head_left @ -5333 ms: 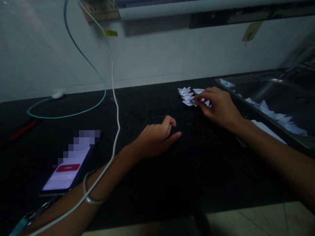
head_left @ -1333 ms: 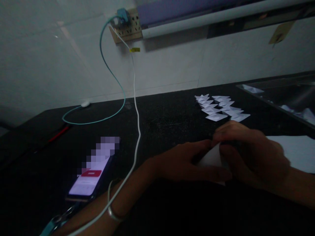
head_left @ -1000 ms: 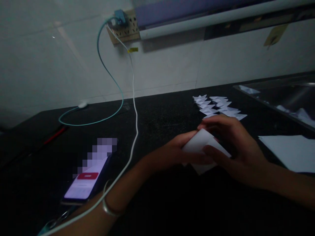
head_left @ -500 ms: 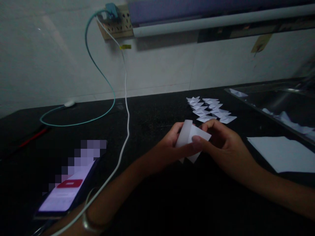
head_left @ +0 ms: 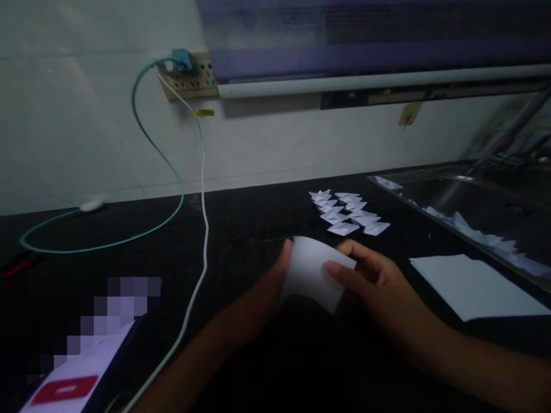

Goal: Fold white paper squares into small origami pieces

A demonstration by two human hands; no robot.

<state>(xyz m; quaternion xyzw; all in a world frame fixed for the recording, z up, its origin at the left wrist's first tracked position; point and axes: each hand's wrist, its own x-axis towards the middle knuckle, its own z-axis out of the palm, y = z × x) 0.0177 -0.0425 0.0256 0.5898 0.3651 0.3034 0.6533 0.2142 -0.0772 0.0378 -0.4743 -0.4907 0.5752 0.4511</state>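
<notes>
Both hands hold one white sheet of paper point(head_left: 310, 271) just above the black counter point(head_left: 249, 229). My left hand point(head_left: 262, 292) grips its left edge from behind, thumb up along the edge. My right hand point(head_left: 370, 287) pinches its right side, a fingertip lying on the front face. The sheet is bent over itself. Beyond it, two short rows of small folded white paper pieces point(head_left: 346, 212) lie on the counter.
A stack of white sheets point(head_left: 473, 284) lies to the right. A steel sink point(head_left: 482, 212) at the far right holds more folded paper. A lit phone point(head_left: 81, 367) sits at lower left. A white cable point(head_left: 200, 241) and a teal cable point(head_left: 142, 143) hang from a wall socket strip point(head_left: 189, 83).
My right hand left the rows of folded pieces and joined my left hand on a white sheet. Both hands have been turning and bending it. The view has tilted upward.
</notes>
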